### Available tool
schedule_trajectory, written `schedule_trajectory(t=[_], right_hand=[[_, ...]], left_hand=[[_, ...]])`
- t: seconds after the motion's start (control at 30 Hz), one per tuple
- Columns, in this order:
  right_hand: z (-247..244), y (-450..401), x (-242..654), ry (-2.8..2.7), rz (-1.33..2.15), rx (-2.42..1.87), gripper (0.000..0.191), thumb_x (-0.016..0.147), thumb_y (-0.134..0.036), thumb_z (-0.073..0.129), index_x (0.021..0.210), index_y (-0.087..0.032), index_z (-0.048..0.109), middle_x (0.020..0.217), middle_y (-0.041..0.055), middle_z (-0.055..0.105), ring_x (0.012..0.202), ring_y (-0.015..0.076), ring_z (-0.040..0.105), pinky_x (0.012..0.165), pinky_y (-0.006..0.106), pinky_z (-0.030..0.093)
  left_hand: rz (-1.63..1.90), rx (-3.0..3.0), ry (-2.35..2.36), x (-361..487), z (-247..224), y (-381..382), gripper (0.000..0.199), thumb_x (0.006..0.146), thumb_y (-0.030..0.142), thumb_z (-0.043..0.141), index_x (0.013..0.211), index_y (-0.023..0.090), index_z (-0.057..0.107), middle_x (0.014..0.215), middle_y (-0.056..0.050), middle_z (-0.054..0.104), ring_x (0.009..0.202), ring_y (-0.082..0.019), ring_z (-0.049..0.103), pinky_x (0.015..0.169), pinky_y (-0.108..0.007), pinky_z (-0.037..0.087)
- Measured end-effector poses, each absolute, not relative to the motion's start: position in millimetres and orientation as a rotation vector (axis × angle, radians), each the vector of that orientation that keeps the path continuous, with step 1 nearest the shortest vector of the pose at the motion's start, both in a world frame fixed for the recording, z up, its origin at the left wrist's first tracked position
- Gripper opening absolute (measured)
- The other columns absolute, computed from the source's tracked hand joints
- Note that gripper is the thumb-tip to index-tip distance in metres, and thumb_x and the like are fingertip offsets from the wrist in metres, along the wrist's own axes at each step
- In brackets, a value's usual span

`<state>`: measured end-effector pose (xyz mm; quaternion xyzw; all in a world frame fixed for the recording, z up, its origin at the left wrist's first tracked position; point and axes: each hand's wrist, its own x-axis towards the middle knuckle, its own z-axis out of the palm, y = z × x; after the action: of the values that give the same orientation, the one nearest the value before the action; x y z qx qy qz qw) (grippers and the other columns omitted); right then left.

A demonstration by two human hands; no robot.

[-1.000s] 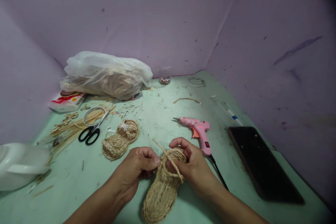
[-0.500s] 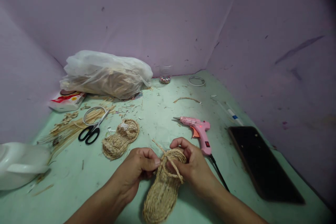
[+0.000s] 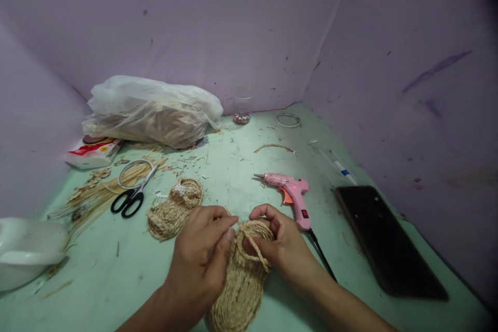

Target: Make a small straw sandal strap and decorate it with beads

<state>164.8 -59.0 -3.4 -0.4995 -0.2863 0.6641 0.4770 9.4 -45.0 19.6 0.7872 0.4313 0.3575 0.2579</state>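
A woven straw slipper (image 3: pixel 239 290) lies toe up at the bottom centre, a loose braided cord (image 3: pixel 256 249) crossing its upper part. My right hand (image 3: pixel 278 236) grips the slipper's right upper edge, its thumb at the opening. My left hand (image 3: pixel 206 249) is at the upper left edge, thumb and forefinger close together near the cord's end; what lies between them is too small to make out. A second slipper (image 3: pixel 171 215) with a white beaded ornament rests to the left, partly behind my left hand.
A pink glue gun (image 3: pixel 298 199) with a lit red light lies right of centre, beside a black phone (image 3: pixel 389 241). Scissors (image 3: pixel 132 202), straw strips (image 3: pixel 95 202) and a white jug (image 3: pixel 29 254) are left. A plastic bag (image 3: pixel 155 114) and beads (image 3: pixel 241 118) stand behind.
My left hand has moved up and over the slipper's left edge, its back now more in view. My right hand keeps its hold. The whole view has shifted slightly.
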Motion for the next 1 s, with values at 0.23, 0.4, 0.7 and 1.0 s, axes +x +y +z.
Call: schedule_trajectory(t=[0.23, 0.4, 0.7, 1.0], right_hand=[[-4, -60, 165, -0.685, 1.631, -1.196, 0.034, 0.054, -0.011, 0.069, 0.077, -0.019, 0.046, 0.052, -0.0079, 0.056, 0.042, 0.006, 0.044, 0.042, 0.018, 0.033], [-6, -60, 165, -0.69, 1.631, -1.19, 0.033, 0.055, -0.013, 0.069, 0.077, -0.019, 0.045, 0.052, -0.0083, 0.055, 0.043, 0.0056, 0.043, 0.043, 0.017, 0.031], [-6, -60, 164, -0.687, 1.65, -1.186, 0.033, 0.053, -0.01, 0.068, 0.075, -0.019, 0.046, 0.05, -0.0093, 0.053, 0.042, 0.0051, 0.042, 0.042, 0.017, 0.03], [-6, -57, 170, -0.557, 1.665, -1.176, 0.041, 0.05, -0.016, 0.077, 0.079, -0.019, 0.049, 0.058, -0.0049, 0.061, 0.047, 0.009, 0.052, 0.046, 0.02, 0.037]], left_hand=[[0.789, 2.177, 1.147, 11, 16, -43, 0.023, 0.084, 0.014, 0.046, 0.086, 0.02, 0.068, 0.081, -0.006, 0.062, 0.08, -0.019, 0.054, 0.072, -0.032, 0.04], [0.653, 2.415, 1.057, 10, 25, -41, 0.022, 0.082, 0.011, 0.044, 0.083, 0.018, 0.065, 0.078, -0.007, 0.063, 0.075, -0.02, 0.053, 0.072, -0.037, 0.036], [0.501, 2.548, 1.035, 12, 38, -39, 0.026, 0.083, 0.016, 0.039, 0.072, 0.018, 0.062, 0.072, -0.007, 0.063, 0.071, -0.021, 0.052, 0.085, -0.044, 0.03], [0.761, 1.739, 1.561, -7, 40, -26, 0.029, 0.08, 0.039, 0.053, 0.098, 0.021, 0.068, 0.085, -0.005, 0.069, 0.077, -0.023, 0.059, 0.072, -0.03, 0.039]])
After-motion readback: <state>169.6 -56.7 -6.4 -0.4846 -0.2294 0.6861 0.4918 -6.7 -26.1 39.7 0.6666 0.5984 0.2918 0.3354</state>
